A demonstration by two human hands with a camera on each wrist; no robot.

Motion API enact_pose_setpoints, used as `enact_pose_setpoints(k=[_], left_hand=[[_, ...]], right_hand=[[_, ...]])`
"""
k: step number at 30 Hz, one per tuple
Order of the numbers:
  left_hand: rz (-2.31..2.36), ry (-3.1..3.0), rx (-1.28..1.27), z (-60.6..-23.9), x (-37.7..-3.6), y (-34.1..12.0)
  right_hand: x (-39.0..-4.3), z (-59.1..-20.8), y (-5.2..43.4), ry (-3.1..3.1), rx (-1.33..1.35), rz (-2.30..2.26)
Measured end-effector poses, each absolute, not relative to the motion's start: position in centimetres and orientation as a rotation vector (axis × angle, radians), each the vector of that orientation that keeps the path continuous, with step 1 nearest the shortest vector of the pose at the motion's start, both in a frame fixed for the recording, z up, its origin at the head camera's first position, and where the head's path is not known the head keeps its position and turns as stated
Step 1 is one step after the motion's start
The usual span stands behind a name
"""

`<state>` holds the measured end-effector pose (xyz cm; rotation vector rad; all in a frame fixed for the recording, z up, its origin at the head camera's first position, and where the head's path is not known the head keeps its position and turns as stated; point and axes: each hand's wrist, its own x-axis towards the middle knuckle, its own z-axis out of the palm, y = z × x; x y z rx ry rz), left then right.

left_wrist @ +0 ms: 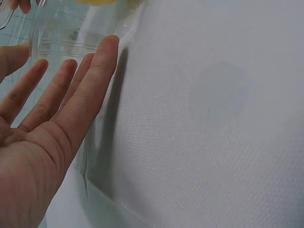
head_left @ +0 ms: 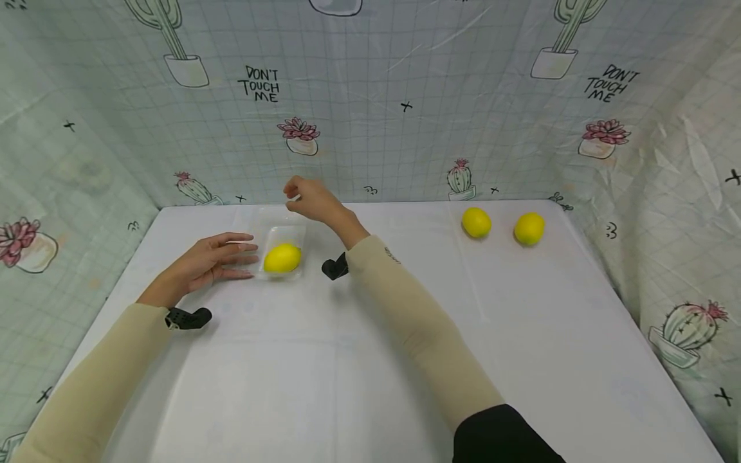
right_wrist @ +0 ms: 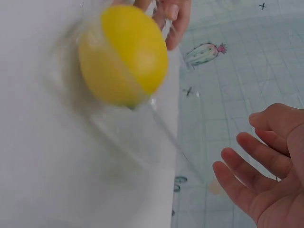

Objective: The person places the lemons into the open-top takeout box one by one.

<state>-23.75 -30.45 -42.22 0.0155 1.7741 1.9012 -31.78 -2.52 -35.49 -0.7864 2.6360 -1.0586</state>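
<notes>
A yellow lemon (head_left: 282,258) lies in a clear plastic container (head_left: 285,234) near the far left of the white table (head_left: 370,360). My left hand (head_left: 231,254) lies flat with straight fingers (left_wrist: 97,66) against the container's left wall (left_wrist: 71,35). My right hand (head_left: 293,193) hovers above the container's far edge and pinches its raised clear lid (head_left: 269,217). In the right wrist view the lemon (right_wrist: 122,54) shows through the plastic, with the pinching fingertips (right_wrist: 167,13) at the top edge and my left hand (right_wrist: 259,178) at lower right.
Two more lemons (head_left: 476,222) (head_left: 529,228) sit apart on the table's far right. A cactus-print cloth (head_left: 370,116) walls the back and both sides. Black wrist mounts (head_left: 188,317) (head_left: 334,266) sit on both beige sleeves.
</notes>
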Motion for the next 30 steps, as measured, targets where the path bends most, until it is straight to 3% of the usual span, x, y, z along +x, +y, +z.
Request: enact_pose_setpoints(k=[21, 30], left_hand=[[1.883, 1.809, 0.043, -42.4, -23.7, -30.6], [1.883, 1.803, 0.046, -42.4, -23.7, -30.5]], right_hand=[[-30.1, -36.2, 13.2, 2.871, -0.811, -0.863], [-28.3, -35.7, 17.2, 2.932, -0.873, -0.755]])
